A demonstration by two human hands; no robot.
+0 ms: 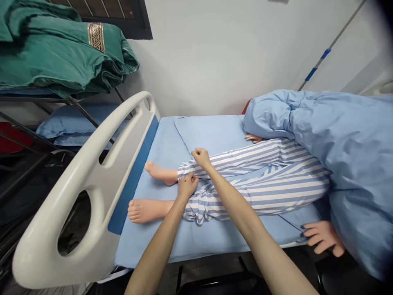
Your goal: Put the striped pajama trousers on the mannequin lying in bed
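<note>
Two fists, left hand and right hand, are overlying striped trousers containing manikin legs; fabric grip indeterminable

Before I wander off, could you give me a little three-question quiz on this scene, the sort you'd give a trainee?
1. True or false: both feet on the bed are bare.
2. Which pattern do the trousers have? A) checks, B) stripes, C) dots.
3. Which of the person's working hands is nearer the feet?

Key: 1. True. 2. B. 3. The left hand; the right hand is farther along, toward the blue quilt.
</note>
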